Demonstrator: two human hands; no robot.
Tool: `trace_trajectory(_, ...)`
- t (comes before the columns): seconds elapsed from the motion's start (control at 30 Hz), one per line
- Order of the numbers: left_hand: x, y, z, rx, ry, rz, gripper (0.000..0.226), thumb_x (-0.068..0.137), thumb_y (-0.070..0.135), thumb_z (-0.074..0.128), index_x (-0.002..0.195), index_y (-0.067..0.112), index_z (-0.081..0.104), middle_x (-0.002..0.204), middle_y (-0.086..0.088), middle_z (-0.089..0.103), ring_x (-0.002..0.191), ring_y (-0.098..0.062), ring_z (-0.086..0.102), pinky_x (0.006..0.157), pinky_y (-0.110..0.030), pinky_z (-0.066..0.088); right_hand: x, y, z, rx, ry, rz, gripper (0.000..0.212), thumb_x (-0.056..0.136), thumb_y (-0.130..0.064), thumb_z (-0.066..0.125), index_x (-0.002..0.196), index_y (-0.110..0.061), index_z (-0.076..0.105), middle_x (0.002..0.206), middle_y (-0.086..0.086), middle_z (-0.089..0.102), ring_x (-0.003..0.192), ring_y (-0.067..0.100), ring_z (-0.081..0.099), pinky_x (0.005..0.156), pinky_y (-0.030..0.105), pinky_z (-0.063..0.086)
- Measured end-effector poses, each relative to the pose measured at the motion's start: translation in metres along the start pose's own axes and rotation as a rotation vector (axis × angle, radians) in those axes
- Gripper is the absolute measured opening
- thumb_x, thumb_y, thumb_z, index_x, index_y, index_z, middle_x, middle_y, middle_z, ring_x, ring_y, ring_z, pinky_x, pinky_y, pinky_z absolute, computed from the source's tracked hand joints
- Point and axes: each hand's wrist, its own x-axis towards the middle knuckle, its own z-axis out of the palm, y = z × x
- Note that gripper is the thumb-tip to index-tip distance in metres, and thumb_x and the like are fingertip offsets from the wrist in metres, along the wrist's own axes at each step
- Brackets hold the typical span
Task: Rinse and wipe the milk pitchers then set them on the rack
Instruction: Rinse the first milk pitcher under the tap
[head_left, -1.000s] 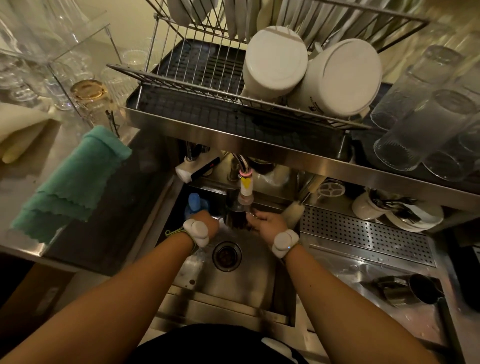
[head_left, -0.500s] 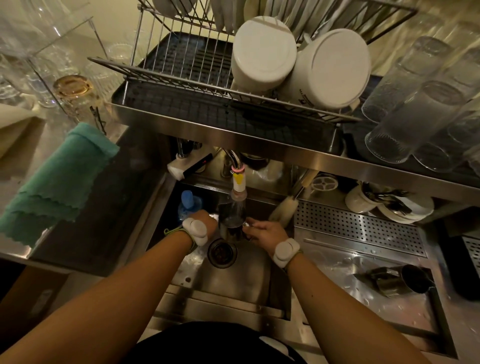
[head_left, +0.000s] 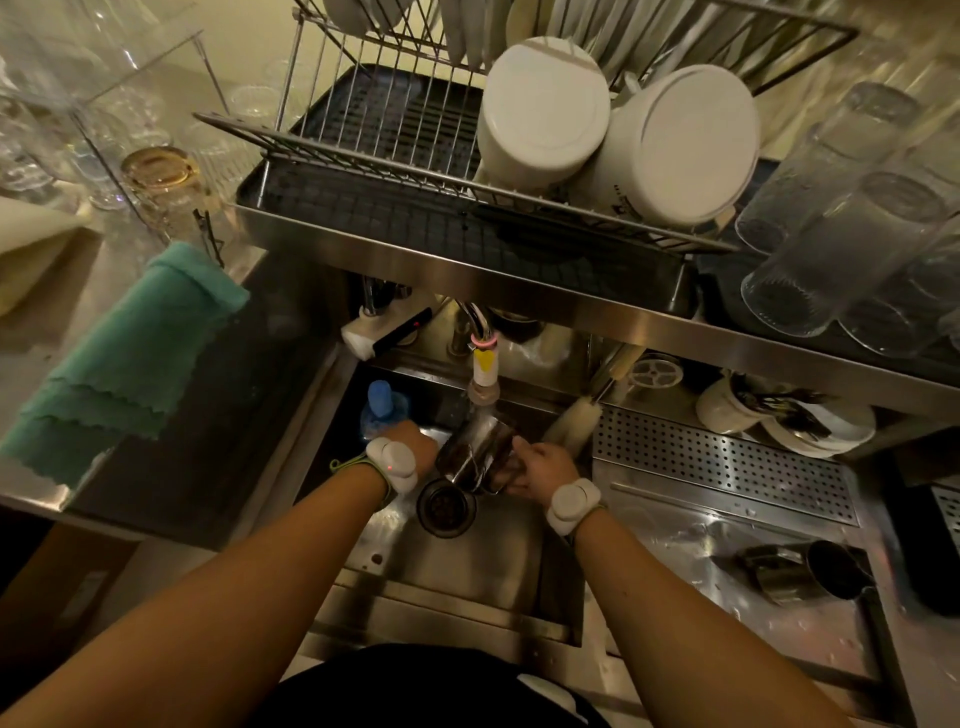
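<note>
A steel milk pitcher (head_left: 475, 451) is tilted under the faucet nozzle (head_left: 484, 382) over the sink (head_left: 467, 561). My right hand (head_left: 540, 467) grips it on its right side, at the handle. My left hand (head_left: 415, 444) is against its left side; its fingers are hidden behind the pitcher. A second steel pitcher (head_left: 802, 569) lies on its side on the wet counter at the lower right. The wire dish rack (head_left: 363, 130) stands on the shelf above the sink, with its left part bare.
Two white containers (head_left: 613, 135) lean in the rack's right half. Upturned glasses (head_left: 841, 228) crowd the right, more glassware the far left. A green cloth (head_left: 119, 358) lies on the left counter. A bottle brush (head_left: 574, 421), a perforated drain tray (head_left: 727, 462) and the sink drain (head_left: 447, 506) are close.
The pitcher has tipped from nearly upright to leaning under the nozzle, and both hands shifted with it. The camera view drifted slightly.
</note>
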Motion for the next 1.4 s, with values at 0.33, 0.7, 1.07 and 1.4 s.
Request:
trace_trajectory(0.33,0.012,-0.002,-0.002,0.184,0.024,0.132,0.028,0.098,0.003,0.040,0.103,0.001,0.066,0.113,-0.017,0.069,0.104,-0.036,0.065,0.075,-0.035,0.045,-0.017,0.043,0.002,0.497,0.091,0.273,0.039,0.108,-0.025,0.038,0.082,-0.008,0.060,0.049,0.004,0.063,0.063,0.022,0.055,0.059,0.033,0.044)
trace_trajectory(0.7,0.020,0.002,0.007,0.206,0.035,0.126,0.028,0.098,0.000,0.038,0.084,0.002,0.062,0.112,-0.020,0.069,0.101,-0.036,0.066,0.064,-0.033,0.036,-0.007,0.033,-0.007,0.372,0.087,0.261,0.031,0.105,-0.026,0.046,0.086,-0.010,0.064,0.060,0.008,0.072,0.070,0.028,0.065,0.055,0.033,0.050)
trace_trajectory(1.07,0.008,0.004,0.002,0.292,-0.001,0.077,0.034,0.100,-0.005,0.031,0.116,0.000,0.061,0.122,-0.017,0.064,0.110,-0.031,0.062,0.045,-0.031,0.012,-0.002,0.007,0.018,-0.357,-0.060,-0.111,0.023,0.100,-0.023,0.059,0.092,-0.003,0.066,0.081,0.017,0.064,0.075,0.027,0.060,0.080,0.046,0.054)
trace_trajectory(1.4,0.008,0.002,0.009,0.166,-0.020,0.005,0.034,0.100,-0.005,0.032,0.117,0.000,0.062,0.122,-0.019,0.063,0.111,-0.032,0.061,0.047,-0.030,0.019,0.010,0.006,0.008,-0.336,-0.014,-0.120,0.030,0.095,-0.026,0.066,0.069,-0.013,0.056,0.078,0.014,0.059,0.078,0.026,0.056,0.076,0.041,0.049)
